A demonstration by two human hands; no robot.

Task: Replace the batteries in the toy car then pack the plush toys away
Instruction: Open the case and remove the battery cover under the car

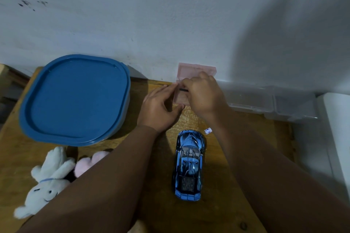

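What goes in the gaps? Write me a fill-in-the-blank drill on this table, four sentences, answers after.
1. The toy car stands on its wheels; its colour is ___.
2. The left hand holds a small open box coloured ___.
3. The right hand pinches a thin black item above that ___.
4. The white plush toy lies to the person's ___ of the car.
Missing words: blue, pink, box, left.

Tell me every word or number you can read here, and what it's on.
Battery beside the car: dark print on its white label, too small and blurred to read.
Case, lid, plush toys: no writing visible.
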